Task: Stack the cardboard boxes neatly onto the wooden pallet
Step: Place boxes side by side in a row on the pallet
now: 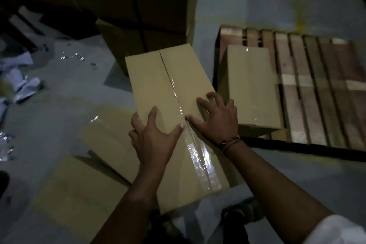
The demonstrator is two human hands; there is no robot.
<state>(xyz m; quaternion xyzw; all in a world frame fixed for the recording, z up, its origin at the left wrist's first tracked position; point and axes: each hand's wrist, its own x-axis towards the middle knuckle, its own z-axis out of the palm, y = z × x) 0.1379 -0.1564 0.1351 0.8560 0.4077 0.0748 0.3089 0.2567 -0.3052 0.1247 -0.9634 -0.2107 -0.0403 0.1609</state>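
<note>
Fingers of the left hand curl over the left edge of a long cardboard box, with the thumb spread across its top, so this hand is grasping the box. The right hand lies on the same box. Its fingers are bent, their tips hook at the right edge and its thumb rests on the clear tape that runs along the middle seam. Both thumbs nearly meet at the seam. Dark cords circle the right wrist.

The box sits at the centre of the view, tilted so its far end points toward 11 o'clock. It rests over other brown boxes lying on the grey floor at 7 to 8 o'clock.

A wooden pallet lies on the floor at 3 o'clock, just beside the held box. A second box, also taped, lies flat on the pallet's left side, with its long side running along the slats.

Tall stacked cartons stand at 12 o'clock, mostly in shadow. White scraps and shiny bits of litter are scattered over the floor at 9 o'clock. The whole scene is dim.
</note>
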